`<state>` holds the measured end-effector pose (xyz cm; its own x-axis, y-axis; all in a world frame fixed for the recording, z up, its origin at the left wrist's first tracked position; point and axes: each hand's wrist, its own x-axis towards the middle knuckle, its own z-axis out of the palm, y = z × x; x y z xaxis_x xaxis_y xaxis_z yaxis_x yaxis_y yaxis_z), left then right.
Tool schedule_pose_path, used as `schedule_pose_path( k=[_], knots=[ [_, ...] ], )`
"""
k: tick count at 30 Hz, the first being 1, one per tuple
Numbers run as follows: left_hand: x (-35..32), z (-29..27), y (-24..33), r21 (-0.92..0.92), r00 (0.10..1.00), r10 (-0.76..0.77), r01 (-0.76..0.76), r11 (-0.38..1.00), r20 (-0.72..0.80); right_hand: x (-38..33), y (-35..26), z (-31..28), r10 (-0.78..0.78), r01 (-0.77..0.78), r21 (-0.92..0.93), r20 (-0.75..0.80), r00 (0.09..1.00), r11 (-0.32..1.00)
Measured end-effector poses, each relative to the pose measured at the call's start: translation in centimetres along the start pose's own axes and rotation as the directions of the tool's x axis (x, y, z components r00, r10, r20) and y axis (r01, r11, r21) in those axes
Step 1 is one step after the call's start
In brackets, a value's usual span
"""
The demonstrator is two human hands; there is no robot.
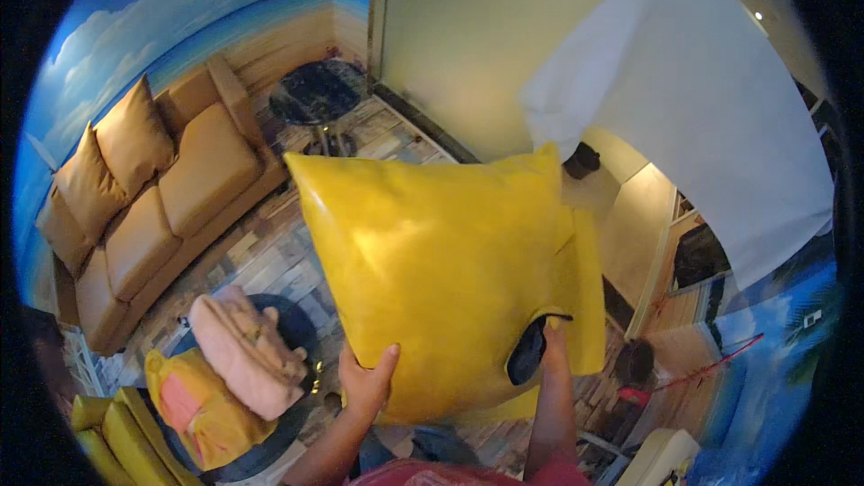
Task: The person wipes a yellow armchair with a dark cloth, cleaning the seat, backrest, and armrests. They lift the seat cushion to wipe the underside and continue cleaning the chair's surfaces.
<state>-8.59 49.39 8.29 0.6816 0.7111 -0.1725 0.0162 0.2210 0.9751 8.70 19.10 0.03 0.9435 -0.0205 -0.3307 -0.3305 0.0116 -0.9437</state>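
Note:
A large, shiny yellow cushion (432,261) is held up in front of me, its square face filling the middle of the view. My left hand (367,382) grips its lower left edge, with the thumb laid over the front and the fingers out of sight. Toward its lower right, my right hand (555,351) grips the cushion beside a dark oval patch (526,353); I cannot tell whether that patch is an opening or a separate thing. The right fingertips are hidden. Behind the cushion's right side shows a flat yellow piece (589,292).
A tan sofa (144,247) with cushions lines the left wall. Low at left, a dark round table (301,328) bears a pink plush item (238,342) and a yellow bag-like item (202,414). Another dark round table (317,90) stands farther back. A white sheet (693,99) spans the upper right.

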Motion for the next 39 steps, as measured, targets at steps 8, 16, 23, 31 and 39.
schedule_pose_path(
  k=[8,16,23,31,39],
  knots=[
    [8.8,13.3,-11.9,-0.056,0.944,0.060,-0.044,0.997,0.323,11.1,4.6,-9.0,0.053,-0.062,-0.155,-0.063,0.997,0.986],
    [15.4,17.4,-20.1,-0.031,0.893,0.105,-0.102,0.994,0.438,20.5,12.4,-8.6,0.006,0.018,-0.192,0.127,0.992,0.981],
    [16.7,16.5,-28.8,0.444,0.954,0.050,-0.184,0.877,0.296,20.7,12.9,-4.7,-0.276,0.228,0.264,0.159,0.948,0.937],
    [11.6,19.5,-26.1,0.616,0.998,0.049,-0.016,0.788,-0.038,19.8,12.4,-4.0,-0.487,0.485,-0.065,-0.008,0.873,0.872],
    [-3.8,13.0,-18.9,0.267,0.873,-0.208,0.094,0.959,0.440,0.2,7.4,1.7,0.021,0.074,-0.323,0.281,0.959,0.944]
  ],
)
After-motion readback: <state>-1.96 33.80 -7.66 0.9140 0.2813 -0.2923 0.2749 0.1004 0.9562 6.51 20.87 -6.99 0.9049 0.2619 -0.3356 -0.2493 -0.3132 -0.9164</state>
